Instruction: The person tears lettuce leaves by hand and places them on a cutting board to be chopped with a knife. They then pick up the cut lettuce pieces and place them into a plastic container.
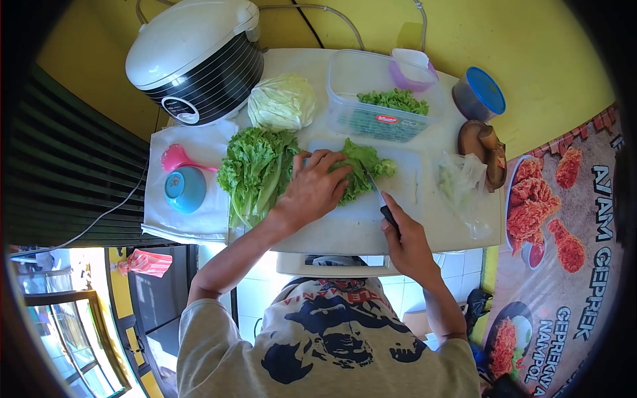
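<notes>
On a white cutting board (398,199) lies a bunch of green lettuce leaves (360,166). My left hand (317,182) presses on these leaves from the left, fingers bent over them. A knife (375,182) with a black handle is held in my right hand (406,235), its blade against the leaves just right of my left fingers. Left of my left hand rests a larger heap of whole lettuce (255,172). Behind the board, a clear plastic container (385,123) holds lettuce pieces (396,101).
A rice cooker (199,60) and a cabbage (282,103) stand at the back left. A blue bowl (185,189) and pink ladle (179,158) lie on the left. On the right are a plastic bag (461,186), a mortar (472,139) and a blue-lidded tub (481,93).
</notes>
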A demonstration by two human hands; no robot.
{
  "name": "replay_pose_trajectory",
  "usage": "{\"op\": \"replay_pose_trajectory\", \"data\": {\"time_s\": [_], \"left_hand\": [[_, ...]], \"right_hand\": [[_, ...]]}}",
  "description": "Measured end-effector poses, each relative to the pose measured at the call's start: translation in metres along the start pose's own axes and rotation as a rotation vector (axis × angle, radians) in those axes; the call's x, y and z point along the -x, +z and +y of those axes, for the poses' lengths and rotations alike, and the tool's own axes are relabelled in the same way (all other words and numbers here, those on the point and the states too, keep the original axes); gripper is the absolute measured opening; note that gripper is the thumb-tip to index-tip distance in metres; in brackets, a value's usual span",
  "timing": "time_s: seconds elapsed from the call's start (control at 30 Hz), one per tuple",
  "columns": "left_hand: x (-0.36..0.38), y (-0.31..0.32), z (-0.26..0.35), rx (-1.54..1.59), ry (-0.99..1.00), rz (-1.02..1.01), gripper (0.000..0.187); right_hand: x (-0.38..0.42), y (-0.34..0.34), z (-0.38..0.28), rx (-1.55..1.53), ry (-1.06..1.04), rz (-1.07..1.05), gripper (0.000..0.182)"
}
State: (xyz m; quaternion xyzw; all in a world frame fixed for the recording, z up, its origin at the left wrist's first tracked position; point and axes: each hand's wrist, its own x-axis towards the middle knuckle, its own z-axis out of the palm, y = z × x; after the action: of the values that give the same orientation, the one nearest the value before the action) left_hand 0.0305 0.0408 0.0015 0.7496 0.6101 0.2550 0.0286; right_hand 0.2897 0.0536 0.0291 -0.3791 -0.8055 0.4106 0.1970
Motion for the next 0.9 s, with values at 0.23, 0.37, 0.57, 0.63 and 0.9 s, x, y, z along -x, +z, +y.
{"op": "replay_pose_trajectory", "data": {"time_s": [0.23, 0.37, 0.57, 0.63, 0.9], "left_hand": [[0.002, -0.003, -0.011, 0.048, 0.016, -0.013, 0.031], [0.005, -0.010, -0.010, 0.010, 0.146, 0.008, 0.035], [0.021, -0.005, 0.010, -0.013, 0.135, -0.098, 0.049], [0.025, -0.005, 0.007, -0.037, 0.151, -0.135, 0.054], [0.033, -0.013, 0.002, 0.001, 0.078, -0.191, 0.058]], "right_hand": [[0.011, 0.000, -0.001, 0.181, 0.060, -0.009, 0.058], [0.009, -0.003, 0.003, 0.219, 0.018, -0.031, 0.062], [0.007, -0.012, -0.012, 0.316, 0.050, 0.011, 0.059], [0.006, -0.012, -0.022, 0.239, -0.003, 0.057, 0.059], [-0.002, 0.014, 0.007, 0.366, -0.110, 0.009, 0.070]]}}
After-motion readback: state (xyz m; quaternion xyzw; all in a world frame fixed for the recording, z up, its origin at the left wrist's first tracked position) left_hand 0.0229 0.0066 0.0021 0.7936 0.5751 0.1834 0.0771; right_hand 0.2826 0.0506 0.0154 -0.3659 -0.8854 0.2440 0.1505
